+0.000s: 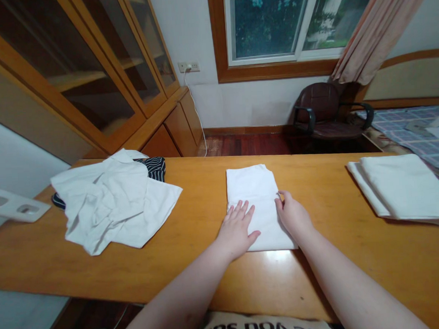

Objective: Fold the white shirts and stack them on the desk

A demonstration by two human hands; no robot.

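A folded white cloth lies flat on the wooden table in front of me, its long side running away from my body. My left hand rests palm down on its left half, fingers spread. At the cloth's right edge, my right hand has its thumb and fingers closed together on the border. The fingertips there are partly hidden. To the left lies a loose, crumpled heap of white cloth, with a black-and-white striped fabric showing from under it. A stack of folded white cloths sits at the right.
The wooden table spans the view. A white plastic piece with slots juts in at the left. Beyond the table stand a glass-door cabinet, a brown armchair and a bed. A white cord hangs from the wall socket.
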